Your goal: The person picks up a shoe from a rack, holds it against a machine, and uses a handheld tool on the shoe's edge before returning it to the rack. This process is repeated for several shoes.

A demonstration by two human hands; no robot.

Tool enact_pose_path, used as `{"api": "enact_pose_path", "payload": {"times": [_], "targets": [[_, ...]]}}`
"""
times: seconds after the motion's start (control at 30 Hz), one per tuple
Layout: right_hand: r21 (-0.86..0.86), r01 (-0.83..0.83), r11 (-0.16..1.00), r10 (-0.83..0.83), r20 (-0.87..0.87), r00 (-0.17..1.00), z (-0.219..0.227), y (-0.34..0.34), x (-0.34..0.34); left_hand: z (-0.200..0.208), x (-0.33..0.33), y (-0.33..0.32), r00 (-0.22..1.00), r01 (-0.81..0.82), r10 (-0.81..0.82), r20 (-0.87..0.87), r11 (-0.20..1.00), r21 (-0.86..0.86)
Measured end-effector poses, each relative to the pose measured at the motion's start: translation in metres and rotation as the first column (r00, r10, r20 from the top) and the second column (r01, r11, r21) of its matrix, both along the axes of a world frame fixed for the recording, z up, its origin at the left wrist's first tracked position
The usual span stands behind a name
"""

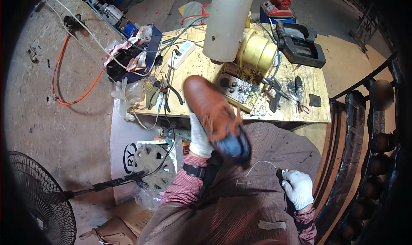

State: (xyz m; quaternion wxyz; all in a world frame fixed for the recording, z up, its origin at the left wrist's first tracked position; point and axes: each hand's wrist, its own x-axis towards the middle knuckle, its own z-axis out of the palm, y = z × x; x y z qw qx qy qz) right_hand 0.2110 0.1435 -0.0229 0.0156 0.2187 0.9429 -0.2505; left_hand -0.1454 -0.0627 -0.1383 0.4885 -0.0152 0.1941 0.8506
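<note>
A brown leather lace-up shoe [205, 100] is tilted over the table's front edge, its toe pointing away from me and its dark opening toward me. My left hand [199, 137], in a white glove, grips the shoe from its left side and underneath; part of the hand is hidden behind it. Down by my brown apron [257, 202], my right hand [298, 188], also gloved in white, has its fingers curled together. A thin white thread [262, 161] on the apron runs up to those fingertips. Whatever they pinch is too small to make out.
Past the shoe stand a yellow machine [257, 52] and a control box [234, 88] on the wooden table [189, 73]. Pliers [175, 95], a power strip [182, 54] and a blue bin [154, 41] lie left. A fan [40, 198] stands lower left; a rack [356, 129] is right.
</note>
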Motion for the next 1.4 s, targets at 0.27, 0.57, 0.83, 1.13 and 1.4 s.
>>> {"api": "enact_pose_path", "payload": {"times": [0.27,0.57,0.83,1.13,1.4], "targets": [[-0.014,-0.042,0.999,0.041,-0.072,0.997,-0.001,0.007,-0.014,-0.037,0.027,0.004,0.96,0.12,-0.164,0.226,0.973,0.195],[0.116,-0.118,0.986,0.137,-0.165,0.977,0.046,-0.008,-0.047,-0.021,0.027,-0.01,0.926,0.218,-0.286,0.246,0.938,0.268],[0.452,-0.482,0.75,0.618,-0.223,0.754,0.064,-0.011,-0.031,0.067,0.069,0.091,0.972,0.203,-0.229,-0.046,0.926,-0.32],[0.453,0.141,0.88,0.168,-0.577,0.799,0.111,0.045,0.053,0.152,0.165,0.18,0.68,0.508,-0.592,-0.432,0.806,-0.304],[0.429,0.676,0.598,-0.516,-0.439,0.735,0.119,0.247,0.104,0.083,0.146,0.15,0.51,0.589,-0.757,-0.407,0.653,-0.476]]}}
